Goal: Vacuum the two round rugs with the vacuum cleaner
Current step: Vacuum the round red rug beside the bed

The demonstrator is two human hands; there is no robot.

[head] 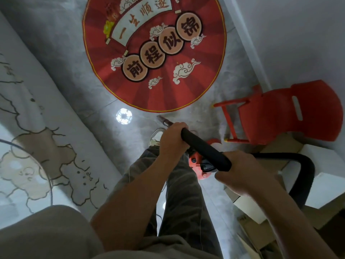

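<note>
Nozzle of the wand is held just before the near edge of the red rug, over the bare floor; whether it touches the floor cannot be told. The wand is gripped by both hands: the fingers of the left hand are wrapped round its front part, and the right hand is closed round its rear end, where the hose begins. The cleaner body is seen below the wand, beside the legs. A pale rug lies at the left, well apart from the nozzle. If the nozzle is pushed against the thin edge, the red rug could probably be folded or sucked up, or slid on the smooth floor. The hose could also be caught on the chair near it
</note>
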